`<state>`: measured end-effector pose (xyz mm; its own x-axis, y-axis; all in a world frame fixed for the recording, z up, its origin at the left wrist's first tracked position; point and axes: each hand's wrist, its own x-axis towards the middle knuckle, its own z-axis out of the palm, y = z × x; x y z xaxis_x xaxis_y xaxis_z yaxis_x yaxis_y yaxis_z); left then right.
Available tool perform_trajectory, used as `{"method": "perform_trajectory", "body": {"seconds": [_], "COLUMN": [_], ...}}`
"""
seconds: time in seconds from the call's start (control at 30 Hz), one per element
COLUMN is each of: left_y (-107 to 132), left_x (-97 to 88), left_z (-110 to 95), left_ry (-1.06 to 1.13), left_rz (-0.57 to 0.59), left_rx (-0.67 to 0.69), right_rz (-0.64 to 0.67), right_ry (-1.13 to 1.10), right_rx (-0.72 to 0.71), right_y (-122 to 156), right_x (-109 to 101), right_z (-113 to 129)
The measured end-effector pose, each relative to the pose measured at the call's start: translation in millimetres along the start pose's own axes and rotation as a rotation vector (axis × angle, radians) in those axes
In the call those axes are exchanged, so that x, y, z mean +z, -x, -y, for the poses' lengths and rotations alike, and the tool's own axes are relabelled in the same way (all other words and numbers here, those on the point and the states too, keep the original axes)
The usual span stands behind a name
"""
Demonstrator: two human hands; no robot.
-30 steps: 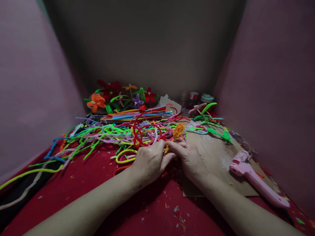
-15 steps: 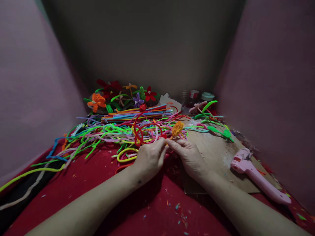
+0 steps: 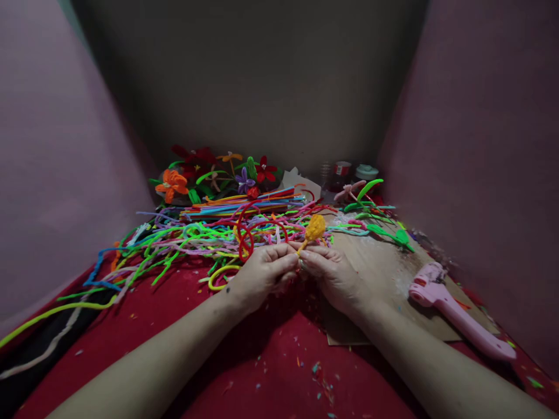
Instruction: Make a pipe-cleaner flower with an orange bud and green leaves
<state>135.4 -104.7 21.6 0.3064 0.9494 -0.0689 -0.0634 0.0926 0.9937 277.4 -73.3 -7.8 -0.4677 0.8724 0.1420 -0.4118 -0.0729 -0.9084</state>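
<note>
A small orange-yellow bud (image 3: 315, 227) of fuzzy pipe cleaner stands tilted on a short stem above my fingertips. My right hand (image 3: 336, 273) is closed, pinching this stem between thumb and fingers. Closed too, my left hand (image 3: 266, 270) meets it at the stem's lower end; its curled fingers hide what they grip. Just behind the left hand curl loops of red pipe cleaner (image 3: 247, 241), their lower part hidden by it. A yellow pipe-cleaner loop (image 3: 218, 278) lies beside the left wrist.
Loose pipe cleaners (image 3: 192, 235) sprawl across the red cloth (image 3: 262, 378), with a straight bundle (image 3: 244, 203) behind. Finished flowers (image 3: 172, 185) stand at the back left. On the right, a pink glue gun (image 3: 458, 311) rests on cardboard (image 3: 379, 279), near green leaves (image 3: 388, 235).
My left hand has turned and its fingers have shifted against the stem. The bud has tilted slightly in my right hand. A red bit by the left fingertips has gone from sight.
</note>
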Motion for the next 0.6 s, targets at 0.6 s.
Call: {"method": "perform_trajectory", "body": {"seconds": [0.6], "left_y": [4.2], "left_x": [-1.4], "left_z": [21.7], "left_ry": [-1.248], "left_rz": [-0.289], "left_rx": [0.557], "right_rz": [-0.080], "right_ry": [-0.098], "right_rx": [0.025], "right_y": [-0.9], "right_x": [3.4], "right_z": [-3.8]}}
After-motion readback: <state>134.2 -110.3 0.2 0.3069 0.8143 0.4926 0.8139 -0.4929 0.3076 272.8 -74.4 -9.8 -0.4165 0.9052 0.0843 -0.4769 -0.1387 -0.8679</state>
